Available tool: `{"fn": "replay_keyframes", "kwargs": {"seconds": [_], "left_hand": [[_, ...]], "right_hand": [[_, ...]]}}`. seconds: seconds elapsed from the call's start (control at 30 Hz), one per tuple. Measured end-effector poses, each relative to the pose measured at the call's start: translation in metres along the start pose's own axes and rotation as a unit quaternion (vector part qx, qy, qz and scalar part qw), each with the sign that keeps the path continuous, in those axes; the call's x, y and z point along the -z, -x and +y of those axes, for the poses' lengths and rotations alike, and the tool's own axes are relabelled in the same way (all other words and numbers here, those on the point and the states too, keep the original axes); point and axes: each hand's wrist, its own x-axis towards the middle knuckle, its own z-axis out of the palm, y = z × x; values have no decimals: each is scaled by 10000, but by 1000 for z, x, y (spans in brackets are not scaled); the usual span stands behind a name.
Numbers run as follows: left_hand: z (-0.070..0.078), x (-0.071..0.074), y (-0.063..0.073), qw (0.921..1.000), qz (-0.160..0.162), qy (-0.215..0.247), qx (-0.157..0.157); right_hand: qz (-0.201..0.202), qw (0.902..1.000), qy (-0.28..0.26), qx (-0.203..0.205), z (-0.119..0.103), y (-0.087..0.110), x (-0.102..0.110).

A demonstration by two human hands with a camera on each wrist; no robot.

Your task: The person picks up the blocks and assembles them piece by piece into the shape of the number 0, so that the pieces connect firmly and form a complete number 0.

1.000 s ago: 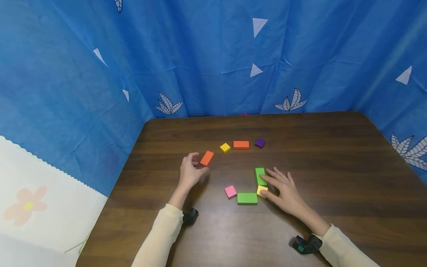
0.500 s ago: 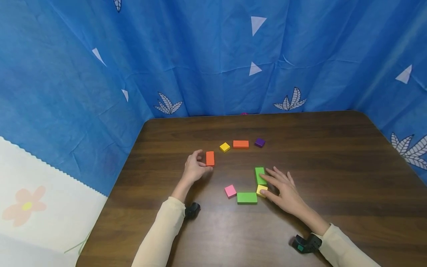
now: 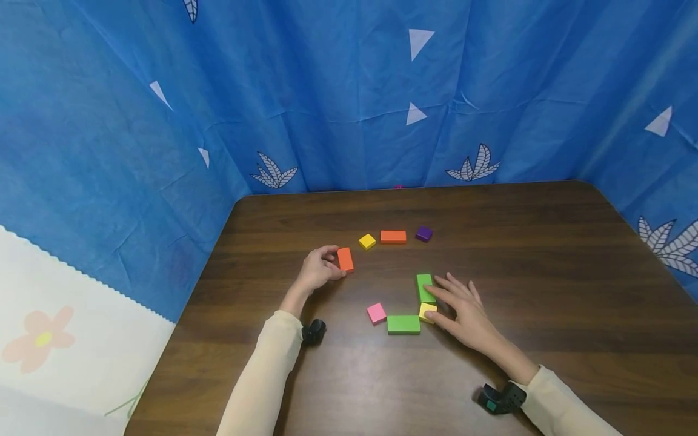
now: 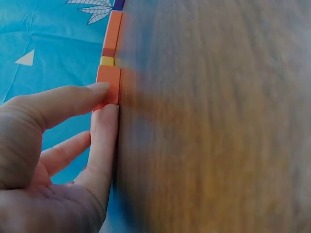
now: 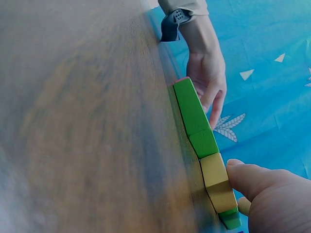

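Note:
My left hand [image 3: 320, 267] holds an orange block [image 3: 346, 259] at the left of the group, thumb at its near end and a finger by its far left corner. In the left wrist view, two fingertips are at the end of that orange block [image 4: 109, 82]. The right hand [image 3: 463, 309] rests with fingers spread, its index fingertip on an upright-lying green block [image 3: 424, 287] and its thumb at a pale yellow block [image 3: 428, 312]. In the right wrist view the thumb meets the side of the yellow block [image 5: 217, 182]. A second green block [image 3: 403, 325] lies left of it.
A pink block [image 3: 376, 313] lies beside the second green block. Farther back, a yellow block [image 3: 367, 241], another orange block [image 3: 393, 237] and a purple block [image 3: 424, 234] form a loose row. Blue curtain [image 3: 349, 91] hangs behind the brown wooden table [image 3: 545, 272].
The left hand has moved slightly right and its fingers have closed on the orange block. That block has turned from slanting right to slanting slightly left. The right hand has stayed in place.

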Motion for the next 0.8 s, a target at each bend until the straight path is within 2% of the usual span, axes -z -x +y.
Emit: {"fn": "replay_keyframes", "kwargs": {"seconds": [0.17,0.37,0.63,0.8], "left_hand": [[-2,-2,2,10000,38,-37,-67],[-2,-10,13,9997,67,-94,-222],[4,-24,29,9970,-371,-139,-659],[8,-29,36,9937,-725,-263,-816]], "right_hand": [[-6,10000,13,-11,0,0,0],[-22,10000,43,-35,0,0,0],[-68,9999,45,-95,-1,0,1],[-38,10000,39,-65,-1,0,0]]}}
